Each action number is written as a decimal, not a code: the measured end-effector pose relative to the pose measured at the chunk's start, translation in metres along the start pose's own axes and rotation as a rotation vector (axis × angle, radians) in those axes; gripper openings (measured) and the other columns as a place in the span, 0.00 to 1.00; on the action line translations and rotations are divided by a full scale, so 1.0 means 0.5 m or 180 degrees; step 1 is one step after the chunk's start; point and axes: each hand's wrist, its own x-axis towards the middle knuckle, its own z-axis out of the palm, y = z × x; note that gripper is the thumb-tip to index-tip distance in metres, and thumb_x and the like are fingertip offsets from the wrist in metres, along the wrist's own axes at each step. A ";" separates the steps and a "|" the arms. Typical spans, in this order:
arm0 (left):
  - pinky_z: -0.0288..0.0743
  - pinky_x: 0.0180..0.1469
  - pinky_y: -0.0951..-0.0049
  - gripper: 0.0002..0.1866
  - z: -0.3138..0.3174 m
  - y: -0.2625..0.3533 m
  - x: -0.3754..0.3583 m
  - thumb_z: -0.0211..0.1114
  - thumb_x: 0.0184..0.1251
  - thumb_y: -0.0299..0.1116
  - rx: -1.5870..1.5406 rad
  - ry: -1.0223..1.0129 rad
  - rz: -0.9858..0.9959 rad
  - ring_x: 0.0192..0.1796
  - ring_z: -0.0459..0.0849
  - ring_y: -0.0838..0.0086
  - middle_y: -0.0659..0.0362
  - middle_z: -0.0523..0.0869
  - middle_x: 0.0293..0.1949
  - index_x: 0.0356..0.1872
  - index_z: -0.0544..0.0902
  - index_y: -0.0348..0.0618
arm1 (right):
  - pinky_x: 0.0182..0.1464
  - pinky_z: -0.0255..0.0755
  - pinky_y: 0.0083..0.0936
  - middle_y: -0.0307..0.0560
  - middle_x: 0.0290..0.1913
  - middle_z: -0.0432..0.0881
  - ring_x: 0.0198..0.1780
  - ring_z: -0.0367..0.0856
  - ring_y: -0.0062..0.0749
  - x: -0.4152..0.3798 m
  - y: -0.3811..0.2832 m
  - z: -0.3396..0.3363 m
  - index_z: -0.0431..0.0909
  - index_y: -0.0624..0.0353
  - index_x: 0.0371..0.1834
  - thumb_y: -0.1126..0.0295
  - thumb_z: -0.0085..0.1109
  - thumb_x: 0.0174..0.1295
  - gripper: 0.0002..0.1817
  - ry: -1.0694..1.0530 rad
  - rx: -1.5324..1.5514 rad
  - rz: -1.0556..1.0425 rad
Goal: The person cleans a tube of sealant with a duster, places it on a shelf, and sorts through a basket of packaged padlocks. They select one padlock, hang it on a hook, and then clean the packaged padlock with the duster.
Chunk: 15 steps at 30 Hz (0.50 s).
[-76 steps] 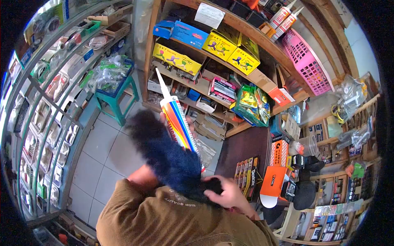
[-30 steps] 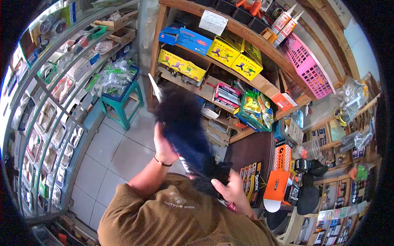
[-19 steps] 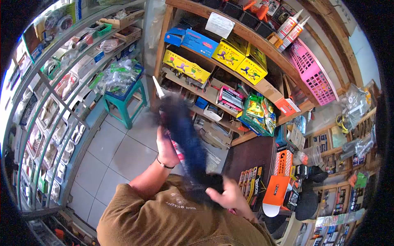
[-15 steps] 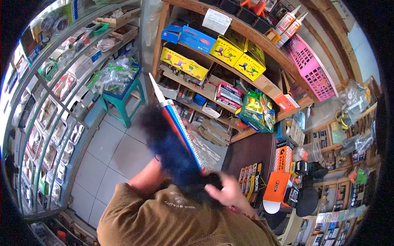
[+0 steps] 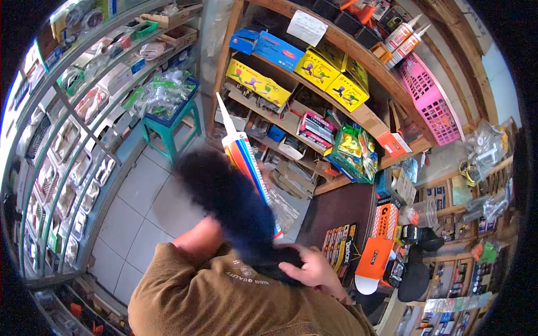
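Observation:
A sealant cartridge (image 5: 246,159) with a long white nozzle stands tilted in front of me, its label striped white, orange and blue. My left hand (image 5: 264,175) is wrapped around it from behind; only some fingers show at its right edge, and the rest is hidden. Across the cartridge's left side lies a dark blue, fluffy duster (image 5: 224,196), blurred by motion. Its black lower end is held in my right hand (image 5: 309,267), near the front of my brown shirt.
Wooden shelves ahead carry yellow boxes (image 5: 258,83) and blue boxes (image 5: 278,51). A green stool (image 5: 168,134) bears plastic-bagged goods. Glass display shelving (image 5: 73,151) runs along the left. To the right are a brown surface (image 5: 336,215), an orange box (image 5: 374,259) and a pink basket (image 5: 428,103).
The cartridge has turned, so more of its label faces me. The duster has shifted slightly left along it. My right hand still grips the duster's end, and the whole view has shifted a little.

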 end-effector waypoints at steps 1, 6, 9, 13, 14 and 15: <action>0.71 0.50 0.59 0.31 -0.029 -0.001 0.006 0.44 0.64 0.57 -0.0011 -0.0648 -0.0065 0.46 0.78 0.57 0.52 0.78 0.49 0.58 0.68 0.43 | 0.53 0.67 0.27 0.51 0.45 0.79 0.50 0.77 0.35 0.005 -0.003 -0.001 0.71 0.63 0.50 0.66 0.59 0.55 0.20 0.0149 0.0004 -0.0029; 0.71 0.51 0.61 0.30 0.004 0.003 -0.013 0.50 0.60 0.57 -0.0270 -0.0038 -0.0326 0.48 0.76 0.62 0.55 0.77 0.50 0.54 0.71 0.44 | 0.50 0.69 0.26 0.51 0.42 0.81 0.44 0.80 0.36 0.000 0.039 0.009 0.72 0.64 0.49 0.66 0.58 0.56 0.19 0.1237 0.1480 0.0136; 0.71 0.51 0.56 0.28 -0.011 -0.017 0.006 0.51 0.60 0.55 -0.0085 -0.0969 -0.0008 0.49 0.76 0.61 0.53 0.76 0.48 0.54 0.70 0.45 | 0.45 0.71 0.23 0.50 0.39 0.81 0.38 0.80 0.30 -0.009 0.007 0.003 0.73 0.67 0.45 0.63 0.60 0.55 0.20 0.0154 0.0260 0.0165; 0.72 0.49 0.61 0.30 0.001 -0.016 -0.022 0.50 0.60 0.57 0.0595 -0.0035 0.0221 0.45 0.77 0.62 0.56 0.78 0.44 0.54 0.69 0.42 | 0.43 0.72 0.24 0.45 0.36 0.82 0.38 0.79 0.24 -0.002 0.023 0.008 0.75 0.64 0.43 0.65 0.60 0.55 0.16 0.1174 0.1465 0.0394; 0.72 0.48 0.60 0.29 0.002 -0.015 -0.019 0.49 0.61 0.57 0.0442 0.0122 0.0211 0.44 0.77 0.62 0.56 0.78 0.44 0.54 0.69 0.43 | 0.43 0.71 0.23 0.44 0.36 0.82 0.38 0.78 0.21 0.002 0.026 0.011 0.75 0.62 0.45 0.66 0.59 0.56 0.16 0.1303 0.1180 0.0069; 0.73 0.48 0.59 0.29 0.001 -0.016 -0.016 0.49 0.62 0.56 0.0287 0.0281 0.0190 0.43 0.78 0.61 0.55 0.78 0.44 0.54 0.70 0.44 | 0.43 0.71 0.23 0.45 0.36 0.82 0.39 0.79 0.23 -0.002 0.022 0.015 0.74 0.62 0.46 0.66 0.59 0.56 0.16 0.1014 0.0754 0.0051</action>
